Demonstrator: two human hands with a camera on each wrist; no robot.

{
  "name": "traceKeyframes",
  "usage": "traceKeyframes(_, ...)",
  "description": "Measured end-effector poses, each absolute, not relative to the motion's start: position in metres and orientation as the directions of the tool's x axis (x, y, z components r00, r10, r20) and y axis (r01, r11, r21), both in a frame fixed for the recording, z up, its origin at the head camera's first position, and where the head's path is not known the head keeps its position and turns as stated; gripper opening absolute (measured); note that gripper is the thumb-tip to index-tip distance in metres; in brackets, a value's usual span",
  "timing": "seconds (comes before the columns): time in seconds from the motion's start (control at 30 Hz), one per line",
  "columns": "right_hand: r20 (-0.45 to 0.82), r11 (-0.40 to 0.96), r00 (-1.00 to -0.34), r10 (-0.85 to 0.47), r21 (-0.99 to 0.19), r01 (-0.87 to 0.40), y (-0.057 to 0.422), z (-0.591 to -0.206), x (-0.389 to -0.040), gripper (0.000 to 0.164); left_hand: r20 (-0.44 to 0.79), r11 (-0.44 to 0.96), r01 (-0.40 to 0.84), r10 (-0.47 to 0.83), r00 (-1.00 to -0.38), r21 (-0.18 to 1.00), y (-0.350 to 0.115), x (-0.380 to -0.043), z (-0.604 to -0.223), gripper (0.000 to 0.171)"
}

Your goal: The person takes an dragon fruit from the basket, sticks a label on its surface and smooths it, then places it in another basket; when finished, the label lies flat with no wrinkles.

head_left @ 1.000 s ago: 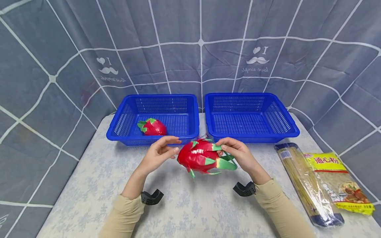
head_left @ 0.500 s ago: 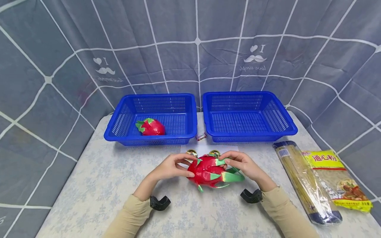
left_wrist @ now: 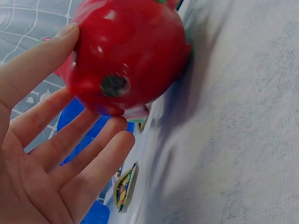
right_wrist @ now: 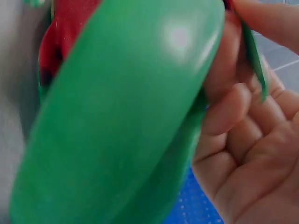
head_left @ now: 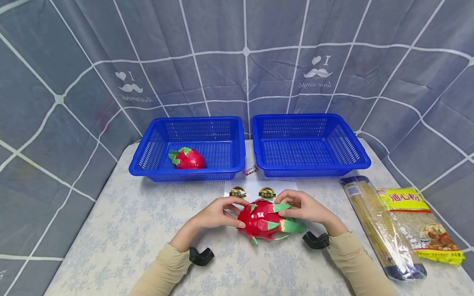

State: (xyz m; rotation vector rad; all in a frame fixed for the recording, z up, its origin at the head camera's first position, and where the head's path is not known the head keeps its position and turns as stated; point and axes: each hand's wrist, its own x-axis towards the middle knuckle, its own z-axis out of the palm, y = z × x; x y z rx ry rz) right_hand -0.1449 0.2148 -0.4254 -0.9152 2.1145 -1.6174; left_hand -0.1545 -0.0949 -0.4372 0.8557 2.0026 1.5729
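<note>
A dragon fruit (head_left: 261, 220), glossy red with green leaf tips, lies on its side low over the table in front of the baskets. My left hand (head_left: 218, 213) holds its rounded end between thumb and fingers. In the left wrist view a dark spot marks that end of the dragon fruit (left_wrist: 135, 51), beside the left hand's spread fingers (left_wrist: 93, 154). At the leafy end, my right hand (head_left: 309, 209) pinches with thumb and fingers by the green leaves. Broad green leaves (right_wrist: 126, 102) cover much of the right wrist view. Another dragon fruit (head_left: 190, 159) sits in the left blue basket (head_left: 187, 176).
A white sheet (head_left: 255, 187) bears two round stickers (head_left: 237, 193) just beyond the fruit. A small packet (head_left: 250, 170) lies between the left basket and the right blue basket (head_left: 314, 172). At right are bagged noodles (head_left: 383, 230) and a yellow pasta bag (head_left: 426, 226).
Both hands have brought the dragon fruit down and toward the person, slightly right. The left hand has closed in on its rounded end. The sheet with its stickers has come into view.
</note>
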Motion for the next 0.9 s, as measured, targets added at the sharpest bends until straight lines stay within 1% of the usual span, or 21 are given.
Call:
traceKeyframes(0.1,0.093,0.236,-0.777,-0.623,-0.924,-0.300,0.217,-0.427,-0.146,0.027,0.034,0.154,0.202,0.708,-0.705,0.967,-0.094,-0.154,-0.437,0.052)
traceKeyframes(0.37,0.067,0.312,-0.829,-0.556,-0.907,-0.283,0.222,-0.431,-0.149,0.026,0.023,0.166,0.195,0.701,-0.713,0.967,-0.093,-0.153,-0.437,0.052)
traceKeyframes(0.43,0.034,0.321,-0.814,-0.580,-0.909,-0.266,0.221,-0.433,-0.149,0.032,0.027,0.165,0.199,0.702,-0.712,0.966,-0.093,-0.153,-0.437,0.051)
traceKeyframes(0.57,-0.042,0.273,-0.744,-0.667,-0.943,-0.192,0.216,-0.438,-0.148,0.052,0.046,0.147,0.211,0.708,-0.705,0.966,-0.092,-0.153,-0.438,0.051)
traceKeyframes(0.67,-0.055,0.244,-0.720,-0.692,-0.956,-0.161,0.213,-0.438,-0.145,0.062,0.037,0.135,0.190,0.717,-0.696,0.973,-0.092,-0.152,-0.437,0.053)
traceKeyframes(0.8,-0.045,0.236,-0.713,-0.699,-0.956,-0.172,0.210,-0.436,-0.141,0.065,-0.026,0.163,0.139,0.735,-0.677,0.977,-0.091,-0.150,-0.437,0.060)
traceKeyframes(0.9,-0.018,0.250,-0.709,-0.705,-0.942,-0.225,0.207,-0.435,-0.137,0.066,-0.055,0.162,0.107,0.758,-0.650,0.981,-0.091,-0.150,-0.438,0.068)
